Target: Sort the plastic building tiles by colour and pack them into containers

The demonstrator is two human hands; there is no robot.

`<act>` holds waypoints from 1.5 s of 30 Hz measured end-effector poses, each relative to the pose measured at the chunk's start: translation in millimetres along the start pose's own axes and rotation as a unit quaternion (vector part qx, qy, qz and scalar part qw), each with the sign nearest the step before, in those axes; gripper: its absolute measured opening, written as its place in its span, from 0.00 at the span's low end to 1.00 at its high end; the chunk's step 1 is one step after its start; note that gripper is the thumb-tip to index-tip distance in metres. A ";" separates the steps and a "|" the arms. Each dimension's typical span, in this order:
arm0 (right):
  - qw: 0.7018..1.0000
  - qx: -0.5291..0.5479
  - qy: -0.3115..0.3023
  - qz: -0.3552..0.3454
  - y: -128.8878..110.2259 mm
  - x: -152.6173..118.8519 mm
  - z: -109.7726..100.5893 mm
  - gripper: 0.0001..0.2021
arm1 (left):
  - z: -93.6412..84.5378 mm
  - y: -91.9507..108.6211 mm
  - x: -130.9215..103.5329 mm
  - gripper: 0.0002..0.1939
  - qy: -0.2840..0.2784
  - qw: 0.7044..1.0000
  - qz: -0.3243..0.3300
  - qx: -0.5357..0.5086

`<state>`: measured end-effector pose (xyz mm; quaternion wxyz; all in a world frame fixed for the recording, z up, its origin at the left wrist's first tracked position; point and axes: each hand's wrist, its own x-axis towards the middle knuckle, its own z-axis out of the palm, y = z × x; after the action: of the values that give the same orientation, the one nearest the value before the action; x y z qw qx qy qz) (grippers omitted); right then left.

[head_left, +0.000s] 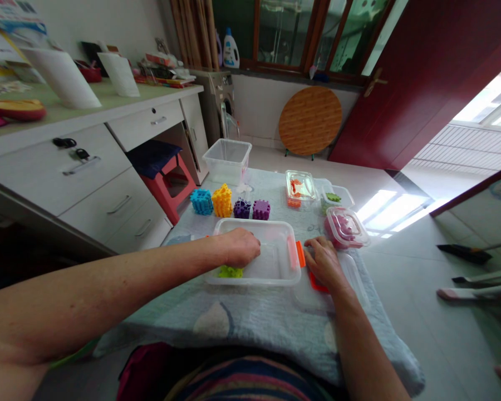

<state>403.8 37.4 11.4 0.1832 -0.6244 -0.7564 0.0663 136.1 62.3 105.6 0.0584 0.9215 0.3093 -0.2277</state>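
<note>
My left hand (242,248) reaches into a clear plastic box (275,281) with orange latches, its fingers curled down. Whatever the fingertips hold, if anything, is hidden. Beneath my left wrist, lime-green puzzle pieces (231,272) lie in the box. My right hand (324,260) rests just right of the box, fingers bent and apart, close to the orange latch (300,254). Under it lies a clear lid (353,278) with a red-orange part. Behind the box stand a blue block (201,202), a yellow block (222,201), a dark purple block (242,209) and a violet block (261,210).
To the right sit lidded tubs with orange pieces (295,189) and pink pieces (345,227), and a tub with green pieces (333,197). A tall clear bin (227,161) stands at the table's far left. A red stool (171,184) and white desk are at left.
</note>
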 end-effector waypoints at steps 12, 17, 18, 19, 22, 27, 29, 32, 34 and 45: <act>1.000 0.002 0.012 -0.009 3.0 1.0 3.5 0.11 | 2.6 -7.5 -5.3 0.09 0.003 0.999 -0.016 -0.031; 1.000 0.009 0.007 -0.007 3.6 1.3 3.4 0.12 | -19.7 -13.7 -16.5 0.08 0.105 0.993 -0.005 -0.053; 1.000 0.010 0.005 -0.005 3.1 1.3 3.0 0.12 | -25.8 -17.3 -17.8 0.09 0.145 0.987 -0.005 -0.065; 1.000 0.011 0.004 -0.003 2.5 1.2 2.6 0.12 | -31.5 -22.2 -18.0 0.10 0.190 0.979 -0.008 -0.076; 1.000 0.017 0.003 -0.002 2.0 1.0 2.1 0.11 | -43.5 -43.1 -9.1 0.12 0.305 0.947 -0.044 -0.096; 0.999 0.029 0.009 -0.008 4.2 0.8 3.7 0.11 | -45.5 -78.7 31.2 0.21 0.285 0.949 -0.115 -0.069; 0.999 0.030 0.012 -0.008 4.4 0.8 4.0 0.11 | -43.5 -85.7 48.6 0.29 0.224 0.965 -0.127 -0.054; 0.999 0.031 0.013 -0.005 3.9 0.6 3.7 0.10 | -41.9 -87.2 67.3 0.36 0.145 0.978 -0.143 -0.050; 0.999 0.031 0.016 -0.005 3.7 0.6 3.4 0.10 | -42.1 -84.7 74.3 0.36 0.107 0.981 -0.153 -0.053; 0.999 0.035 0.016 -0.005 3.1 0.8 2.4 0.09 | -38.2 -78.3 90.1 0.31 0.061 0.980 -0.179 -0.058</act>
<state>405.7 39.1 8.3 0.2174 -0.6146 -0.7539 0.0812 167.6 183.6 101.1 0.0508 0.8585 0.4845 -0.1599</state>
